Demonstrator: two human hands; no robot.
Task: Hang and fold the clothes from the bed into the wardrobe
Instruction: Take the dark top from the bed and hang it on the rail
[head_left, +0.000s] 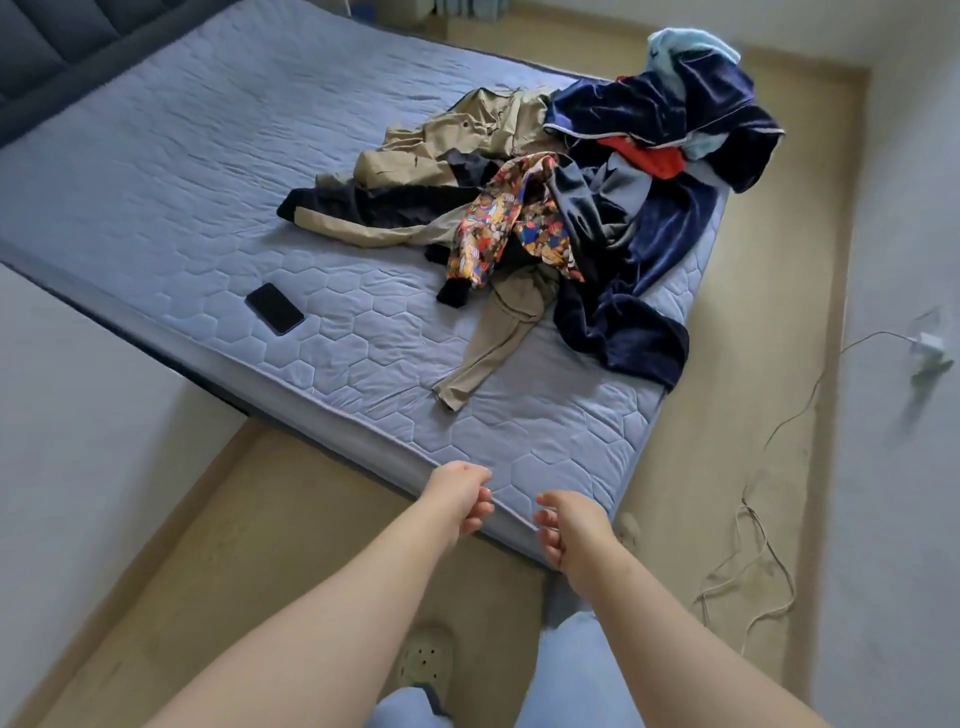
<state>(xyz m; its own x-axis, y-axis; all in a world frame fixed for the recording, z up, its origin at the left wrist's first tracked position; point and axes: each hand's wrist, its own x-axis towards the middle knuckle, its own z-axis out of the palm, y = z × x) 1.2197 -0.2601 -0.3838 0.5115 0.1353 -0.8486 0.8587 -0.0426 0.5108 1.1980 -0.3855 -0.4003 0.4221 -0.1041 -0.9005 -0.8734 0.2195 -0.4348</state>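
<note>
A heap of clothes lies on the far right part of the bed: a beige jacket, a bright patterned garment, a dark blue velvet robe, a red piece, a light blue piece and beige trousers trailing toward me. My left hand and my right hand hang over the bed's near corner, fingers loosely curled, holding nothing. Both are well short of the clothes. No wardrobe is in view.
A black phone lies on the mattress left of the heap. White cables trail over the floor at the right, leading to a charger by the wall. A white wall stands at the left. My feet are below.
</note>
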